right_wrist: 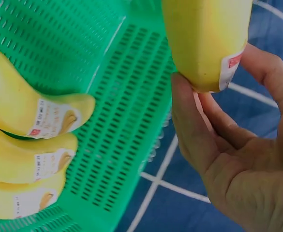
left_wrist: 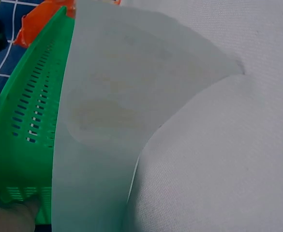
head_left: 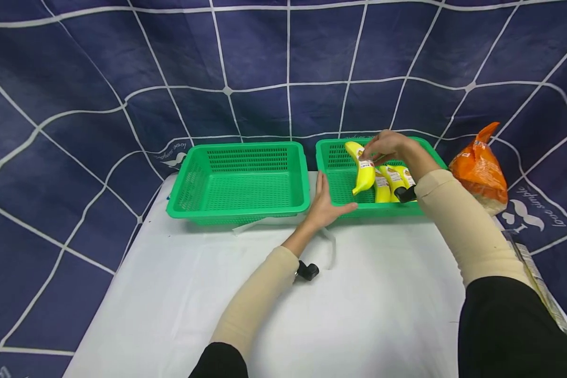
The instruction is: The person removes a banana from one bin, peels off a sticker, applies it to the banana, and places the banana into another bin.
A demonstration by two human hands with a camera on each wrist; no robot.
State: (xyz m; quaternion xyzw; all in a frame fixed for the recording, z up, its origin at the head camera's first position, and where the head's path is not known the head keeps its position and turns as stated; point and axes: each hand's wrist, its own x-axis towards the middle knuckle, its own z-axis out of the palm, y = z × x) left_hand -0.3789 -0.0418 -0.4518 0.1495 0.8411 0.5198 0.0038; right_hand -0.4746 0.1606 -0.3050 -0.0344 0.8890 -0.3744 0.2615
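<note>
My right hand point(head_left: 387, 145) holds a yellow banana point(head_left: 363, 170) with a white label up over the right green basket point(head_left: 368, 210). In the right wrist view, the thumb and fingers of the right hand point(right_wrist: 243, 154) pinch the lower end of that banana point(right_wrist: 206, 43). Three more labelled bananas point(right_wrist: 54, 116) lie side by side in this basket. At its near left corner is my left hand point(head_left: 324, 207), fingers straight along the side and thumb stretched along the front rim. The left wrist view catches only parts of that hand beside the basket wall point(left_wrist: 30, 111).
Another green basket point(head_left: 231, 212), with nothing inside, stands to the left on the white table point(head_left: 359, 315). An orange bag point(head_left: 482, 168) stands beyond the right basket. A pale strip point(head_left: 269, 222) lies at the baskets' front. Dark blue gridded cloth point(head_left: 264, 58) hangs behind.
</note>
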